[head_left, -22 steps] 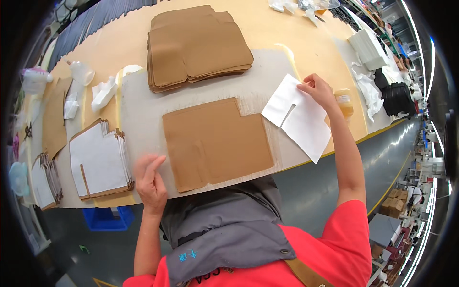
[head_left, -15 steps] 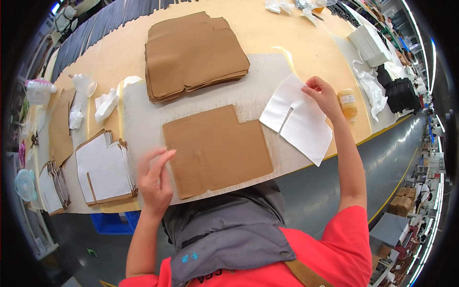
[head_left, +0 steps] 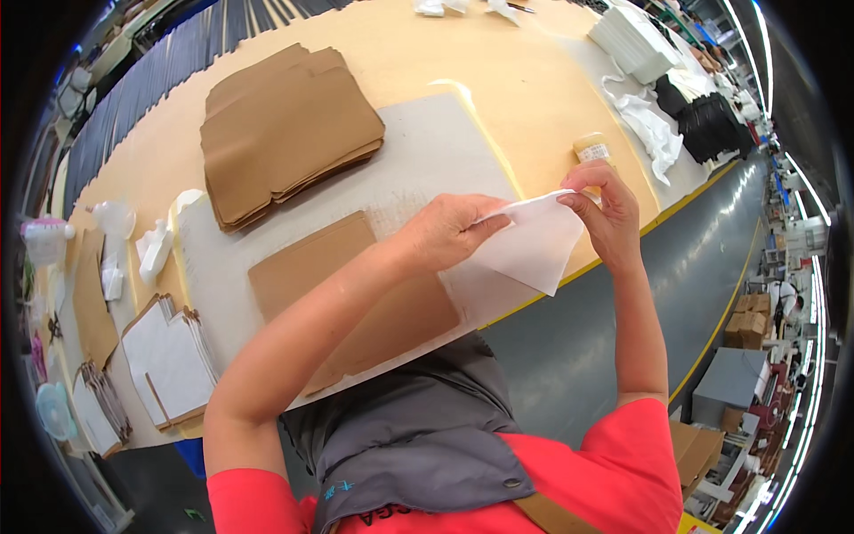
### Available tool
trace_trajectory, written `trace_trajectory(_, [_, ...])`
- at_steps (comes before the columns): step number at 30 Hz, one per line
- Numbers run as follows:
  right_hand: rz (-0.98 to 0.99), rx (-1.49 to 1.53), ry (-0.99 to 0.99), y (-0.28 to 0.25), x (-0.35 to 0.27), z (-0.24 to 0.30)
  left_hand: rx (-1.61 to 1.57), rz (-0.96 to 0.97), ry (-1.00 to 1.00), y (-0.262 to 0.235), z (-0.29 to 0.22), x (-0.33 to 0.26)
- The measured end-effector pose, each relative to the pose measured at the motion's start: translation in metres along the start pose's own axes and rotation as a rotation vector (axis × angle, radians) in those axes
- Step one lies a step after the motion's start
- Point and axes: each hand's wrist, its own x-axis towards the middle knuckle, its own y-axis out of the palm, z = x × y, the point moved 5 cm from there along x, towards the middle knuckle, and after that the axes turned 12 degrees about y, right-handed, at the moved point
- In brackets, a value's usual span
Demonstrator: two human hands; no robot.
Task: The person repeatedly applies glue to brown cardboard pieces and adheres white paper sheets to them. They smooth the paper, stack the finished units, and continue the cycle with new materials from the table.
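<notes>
Both hands hold a white notched sheet (head_left: 529,254) by its upper edge, to the right of the grey mat. My left hand (head_left: 452,230) reaches across my body and pinches the sheet's left corner between thumb and fingers. At the other corner, my right hand (head_left: 608,214) grips the same edge. The sheet hangs tilted, its lower part over the table edge. Under my left forearm lies a flat brown notched piece (head_left: 311,258), partly hidden by the arm. A stack of similar brown pieces (head_left: 289,133) sits farther back.
On the left stand two piles of white-faced brown pieces (head_left: 169,360), near crumpled plastic wraps (head_left: 153,249). A jar of yellowish stuff (head_left: 591,148) is just beyond my right hand. Black bundles (head_left: 714,126) and white stacked pieces (head_left: 633,43) lie at the far right.
My left hand has swung right across the brown piece and taken hold of the white sheet. The sheet has been lifted off the table. The view has shifted, too.
</notes>
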Motion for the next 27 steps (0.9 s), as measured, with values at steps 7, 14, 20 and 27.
trace_trajectory(7, [-0.237, 0.404, 0.205, -0.023, -0.032, -0.013, -0.343, -0.107, -0.104, -0.017, -0.077, -0.036])
trace_trajectory(14, [0.203, 0.837, 0.473, 0.079, -0.060, -0.010, -0.576, -0.399, -0.098, -0.052, -0.122, -0.103])
trace_trajectory(20, [0.503, 1.141, 0.831, 0.144, -0.091, 0.031, -0.638, -0.731, -0.268, -0.063, -0.115, -0.192])
trace_trajectory(27, [0.463, 0.770, 0.857, 0.164, -0.115, 0.041, -0.621, -1.018, -0.519, -0.025, -0.062, -0.278])
